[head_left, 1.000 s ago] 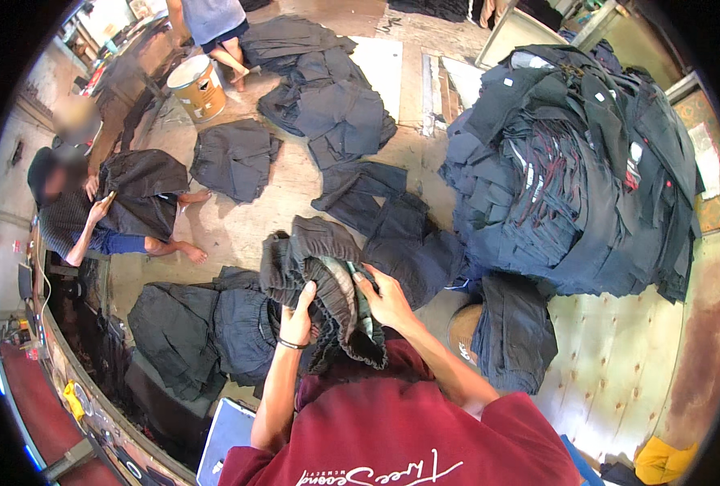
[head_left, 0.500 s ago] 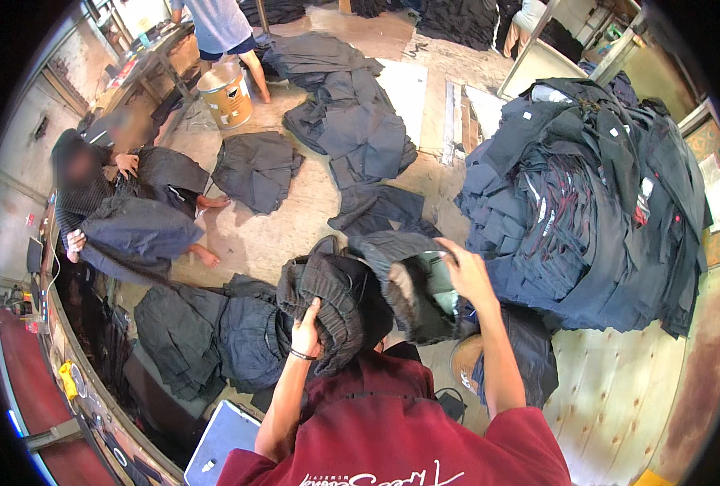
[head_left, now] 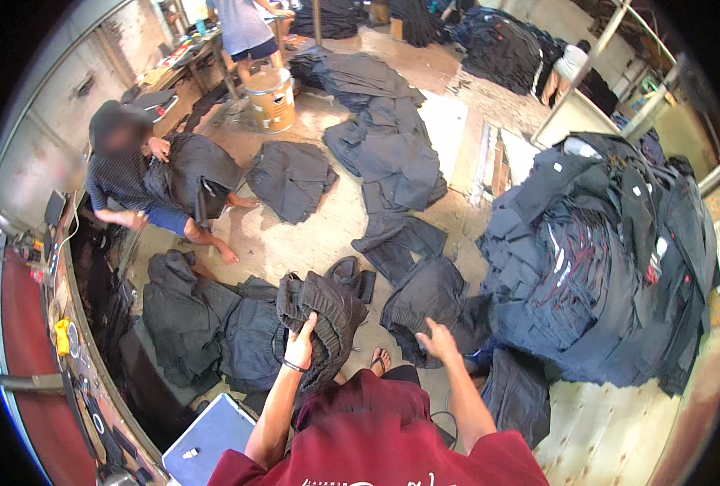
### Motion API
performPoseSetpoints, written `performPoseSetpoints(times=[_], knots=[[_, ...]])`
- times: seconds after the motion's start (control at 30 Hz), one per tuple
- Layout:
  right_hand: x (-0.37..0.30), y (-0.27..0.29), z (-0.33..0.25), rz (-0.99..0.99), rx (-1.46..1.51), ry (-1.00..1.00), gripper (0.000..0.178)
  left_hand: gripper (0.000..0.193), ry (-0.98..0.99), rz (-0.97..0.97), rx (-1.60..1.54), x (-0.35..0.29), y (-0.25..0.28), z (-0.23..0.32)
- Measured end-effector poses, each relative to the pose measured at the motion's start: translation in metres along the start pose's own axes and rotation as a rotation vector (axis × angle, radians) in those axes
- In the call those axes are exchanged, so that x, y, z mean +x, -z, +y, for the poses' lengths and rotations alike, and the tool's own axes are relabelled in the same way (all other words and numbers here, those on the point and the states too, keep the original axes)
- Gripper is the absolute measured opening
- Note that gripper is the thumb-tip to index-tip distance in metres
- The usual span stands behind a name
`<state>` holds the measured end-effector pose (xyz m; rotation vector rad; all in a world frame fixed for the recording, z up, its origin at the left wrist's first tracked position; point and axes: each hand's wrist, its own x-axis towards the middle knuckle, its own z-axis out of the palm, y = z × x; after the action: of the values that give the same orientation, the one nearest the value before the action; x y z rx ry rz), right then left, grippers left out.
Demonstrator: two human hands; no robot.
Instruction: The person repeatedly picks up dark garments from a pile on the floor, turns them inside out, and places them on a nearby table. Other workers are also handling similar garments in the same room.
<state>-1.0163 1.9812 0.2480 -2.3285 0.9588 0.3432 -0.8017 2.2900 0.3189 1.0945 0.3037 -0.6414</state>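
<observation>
My left hand [head_left: 299,347] is closed on a bunch of dark elastic-waist trousers [head_left: 326,317], with the thumb over the gathered waistbands, held up in front of my body. My right hand [head_left: 440,342] is open, its fingers stretched out beside another pair of dark trousers [head_left: 426,301]. Those trousers lie spread on the floor ahead, their waistband toward me. Whether my fingertips touch the cloth I cannot tell. Left of my left hand lies a heap of similar dark trousers [head_left: 250,334].
At the right rises a large pile of dark garments [head_left: 566,267]. More garments [head_left: 388,146] run in a row across the floor ahead. A person [head_left: 121,166] sits at the left with dark cloth; another stands by a brown drum [head_left: 271,101]. A blue-white lid [head_left: 206,441] lies near my left elbow.
My right hand has let go of the trousers it held open; they now lie on the floor ahead. The left hand keeps its bunch. The view has shifted, and the seated person's arm has moved.
</observation>
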Motion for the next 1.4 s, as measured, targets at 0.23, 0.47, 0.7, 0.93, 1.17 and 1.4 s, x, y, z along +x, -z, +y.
performPoseSetpoints(times=[0.23, 0.47, 0.7, 0.93, 1.17, 1.4], knots=[[-0.028, 0.008, -0.192, -0.103, 0.637, 0.617, 0.099, 0.039, -0.112, -0.087, 0.079, -0.014, -0.010, 0.015], [-0.034, 0.034, -0.230, -0.116, 0.833, 0.449, 0.048, 0.032, -0.441, -0.142, 0.368, -0.032, -0.025, 0.066], [-0.012, 0.079, -0.224, 0.023, 0.983, 0.415, 0.036, 0.019, -0.878, -0.190, 0.837, -0.062, -0.054, 0.115], [-0.015, 0.086, -0.221, -0.141, 1.128, 0.426, 0.037, 0.031, -0.742, -0.316, 0.906, -0.093, -0.078, 0.135], [-0.014, 0.077, -0.206, -0.230, 1.295, 0.257, 0.047, 0.015, -0.846, -0.297, 0.921, -0.108, -0.105, 0.132], [-0.021, 0.065, -0.204, -0.043, 1.145, 0.305, 0.032, 0.024, -0.724, -0.309, 0.914, -0.095, -0.097, 0.114]])
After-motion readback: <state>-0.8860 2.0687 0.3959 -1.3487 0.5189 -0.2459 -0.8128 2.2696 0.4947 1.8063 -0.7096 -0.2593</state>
